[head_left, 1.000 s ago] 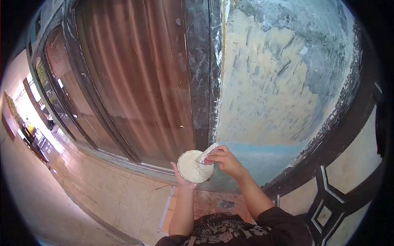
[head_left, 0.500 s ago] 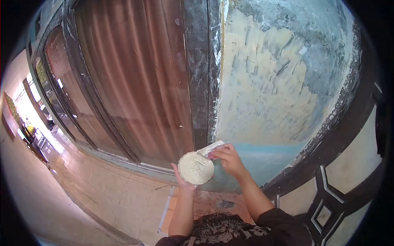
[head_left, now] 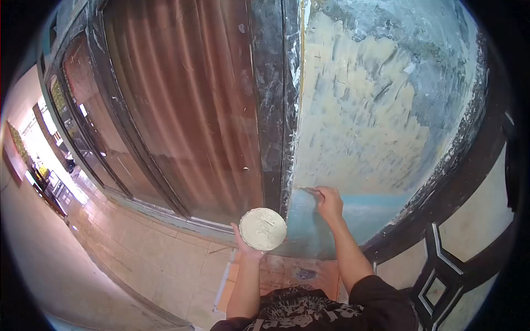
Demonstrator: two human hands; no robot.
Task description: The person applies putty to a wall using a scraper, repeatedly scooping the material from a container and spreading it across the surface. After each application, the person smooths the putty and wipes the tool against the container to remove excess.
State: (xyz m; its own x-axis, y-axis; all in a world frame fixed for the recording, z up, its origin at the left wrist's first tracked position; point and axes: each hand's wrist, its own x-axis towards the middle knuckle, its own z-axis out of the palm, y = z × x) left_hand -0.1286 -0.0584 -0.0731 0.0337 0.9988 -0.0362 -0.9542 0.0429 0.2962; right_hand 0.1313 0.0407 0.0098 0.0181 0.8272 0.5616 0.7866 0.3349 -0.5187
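My left hand (head_left: 248,246) is wrapped round the side and underside of a round bowl (head_left: 242,238) filled with creamy white putty (head_left: 263,227). A ridge and a small groove mark the putty's surface. In my right hand (head_left: 330,205) is a putty knife (head_left: 307,190), seen nearly edge-on, its blade against the wall by the dark frame post. There the cream-coated wall (head_left: 359,121) meets a pale blue painted band (head_left: 353,212). Grey streaks show through the cream coat, and the bowl hangs lower left of the knife.
A dark wooden post (head_left: 270,110) with white smears borders the wall on the left. Beyond it stands a glass window (head_left: 182,110) with a brown curtain behind. Tiled floor (head_left: 165,251) runs left below; dark furniture with pale panels (head_left: 461,237) stands at right. Cardboard (head_left: 279,278) lies by my feet.
My right hand has moved the putty knife from the bowl's rim up and right to the wall. The bowl in my left hand has stayed almost in place.
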